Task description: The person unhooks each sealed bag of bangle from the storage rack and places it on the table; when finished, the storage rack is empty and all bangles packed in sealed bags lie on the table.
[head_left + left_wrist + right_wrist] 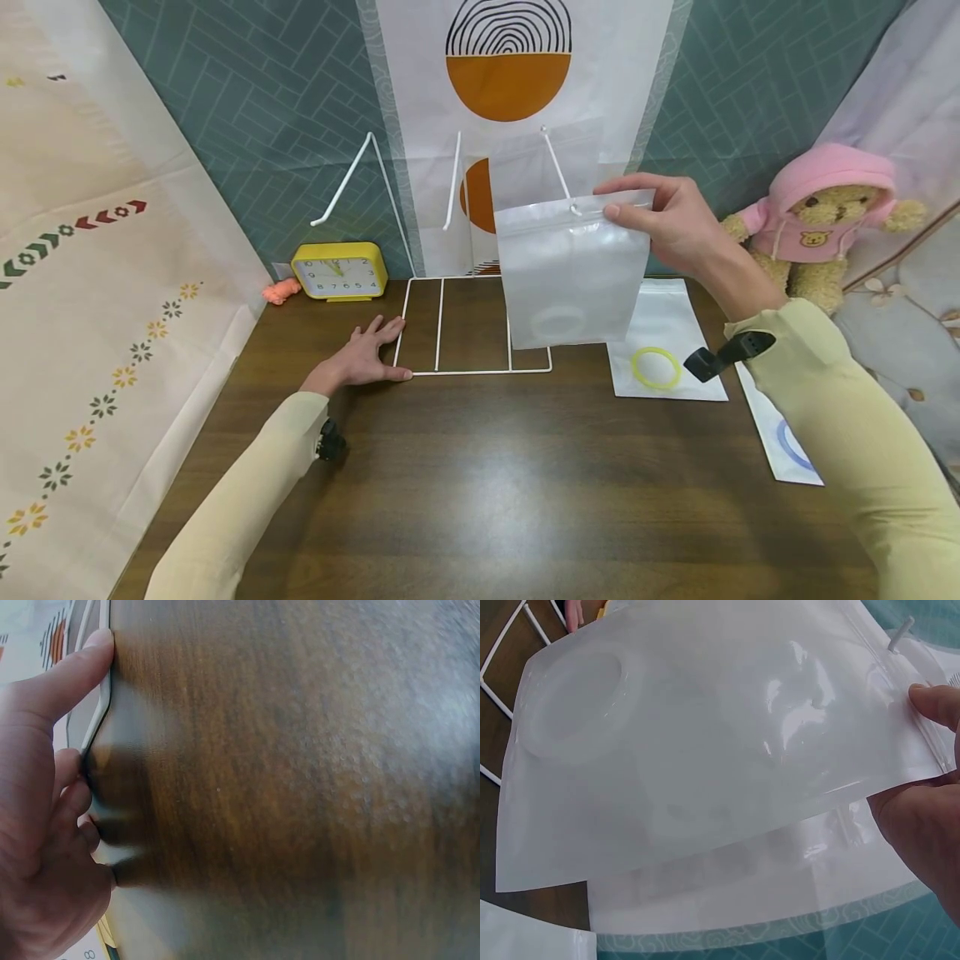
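Note:
My right hand point(678, 221) pinches the top right corner of a white zip bag point(573, 283) between thumb and fingers. Through the bag's top edge pokes the tip of the right-hand hook of a white wire rack point(480, 373). A pale ring shape shows near the bottom of the bag, also in the right wrist view, where the hook tip point(901, 634) sticks out beside the thumb. Behind it, a translucent sheet point(517, 158) overlaps the same hook. My left hand point(363, 354) rests with spread fingers at the left front corner of the rack's base, thumb on the wire.
A white bag with a yellow ring point(656, 367) lies right of the rack; another with a blue ring point(791, 446) lies partly under my right forearm. A yellow clock point(340, 271) and an orange item point(281, 291) stand back left, a pink-hooded teddy bear point(817, 225) back right.

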Demonstrator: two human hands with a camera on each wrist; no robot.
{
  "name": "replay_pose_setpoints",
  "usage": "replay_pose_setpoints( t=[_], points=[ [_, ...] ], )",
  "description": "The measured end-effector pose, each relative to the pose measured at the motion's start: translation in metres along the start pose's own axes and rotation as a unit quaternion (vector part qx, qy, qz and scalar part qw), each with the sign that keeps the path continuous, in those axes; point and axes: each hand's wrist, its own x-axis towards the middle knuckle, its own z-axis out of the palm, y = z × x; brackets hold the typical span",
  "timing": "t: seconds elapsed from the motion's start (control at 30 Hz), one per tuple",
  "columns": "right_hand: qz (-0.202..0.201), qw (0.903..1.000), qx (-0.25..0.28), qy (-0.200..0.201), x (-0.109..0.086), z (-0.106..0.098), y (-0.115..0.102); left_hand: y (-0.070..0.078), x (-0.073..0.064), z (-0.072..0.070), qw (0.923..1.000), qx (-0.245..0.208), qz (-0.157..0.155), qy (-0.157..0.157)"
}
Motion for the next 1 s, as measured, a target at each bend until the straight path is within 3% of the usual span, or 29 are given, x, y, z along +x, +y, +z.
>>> replay_pose_setpoints(
  t=[1.0],
  points=[
    [-0.018, 0.9998, -0.012, -0.001, -0.04, 0.002, -0.015, 0.0, 0.0, -0.001, 0.9999, -0.012, -0.004, -0.008]
  ],
)
